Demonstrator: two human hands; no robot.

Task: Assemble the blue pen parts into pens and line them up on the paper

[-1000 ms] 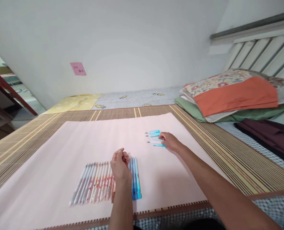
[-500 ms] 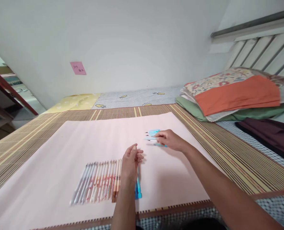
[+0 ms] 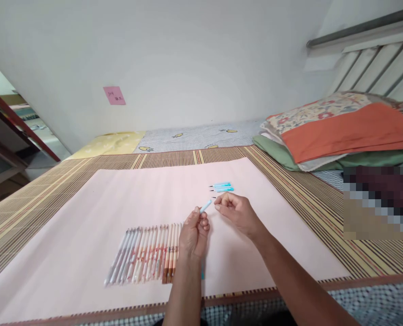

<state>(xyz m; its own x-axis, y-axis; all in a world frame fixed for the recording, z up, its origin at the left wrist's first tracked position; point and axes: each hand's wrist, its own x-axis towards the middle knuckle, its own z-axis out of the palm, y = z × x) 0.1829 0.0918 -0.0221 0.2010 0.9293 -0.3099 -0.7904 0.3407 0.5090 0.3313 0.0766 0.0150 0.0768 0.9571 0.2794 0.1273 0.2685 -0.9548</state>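
Over sheet [image 3: 85,217], grasping tube [image 3: 206,206] in left hand [image 3: 193,236]; likely light, stiff: pinch mid-length. Can't tell grasp of right hand [image 3: 238,213].

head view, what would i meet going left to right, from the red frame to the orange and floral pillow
red frame, row of pale and peach pens, left hand with a light blue stick in its grip, right hand, orange and floral pillow

Row of pens [image 3: 140,256] on a sheet [image 3: 68,253], sheet on a mat [image 3: 34,203], pillow [image 3: 347,131] at right, wall [image 3: 204,68] behind
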